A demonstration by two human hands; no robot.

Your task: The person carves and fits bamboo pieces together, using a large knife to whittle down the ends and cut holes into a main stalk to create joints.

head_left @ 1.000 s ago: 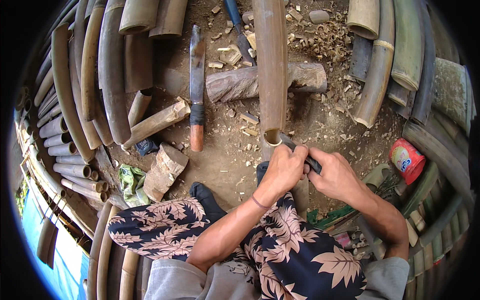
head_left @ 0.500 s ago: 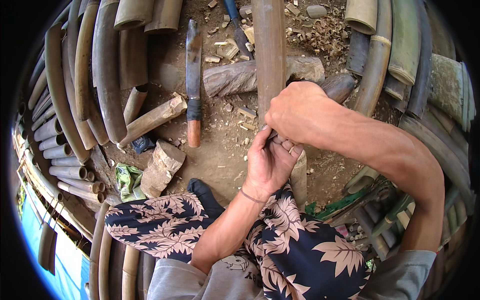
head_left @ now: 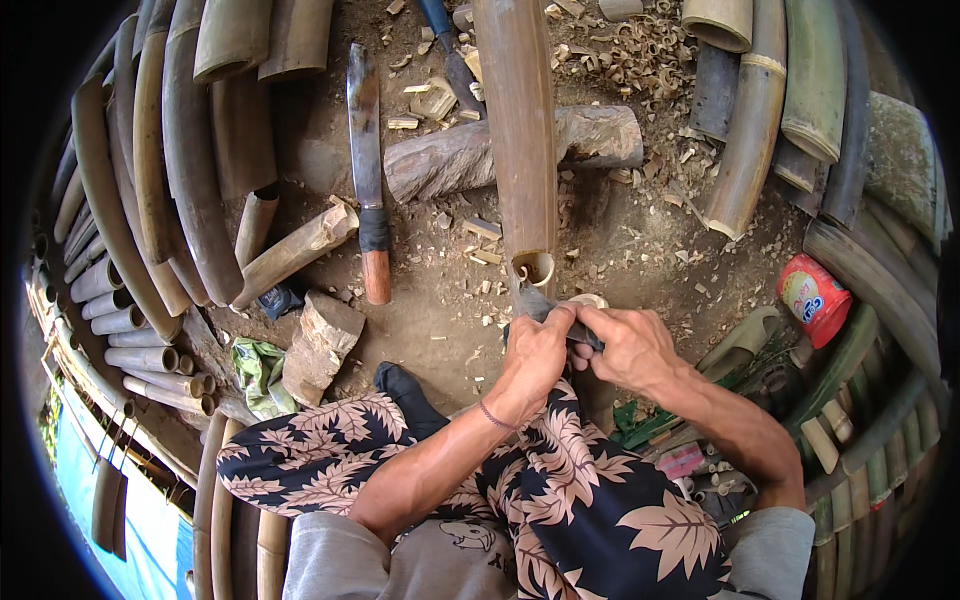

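A long brown bamboo tube (head_left: 522, 130) runs from the top edge toward me over a log, its open end facing my lap. A pale curl of shaving shows at that end. My left hand (head_left: 537, 352) closes round a short dark carving knife (head_left: 537, 302), just below the tube's mouth. Beside it my right hand (head_left: 632, 347) is closed on the same knife's dark handle. The knife's grey blade points up at the tube's rim, touching or very near it; part of the knife is hidden by my fingers.
A large knife with a wooden handle (head_left: 367, 180) lies on the dirt left of the log (head_left: 440, 163). A blue-handled tool (head_left: 436, 18) lies beyond it. Bamboo lengths (head_left: 205, 160) line both sides. A red tub (head_left: 812, 300) stands at right, and wood shavings (head_left: 650, 62) litter the ground.
My right hand has come down from over the tube to beside my left, and the knife's handle has swung toward me. The tube's open end now shows. A red tub has come into sight.
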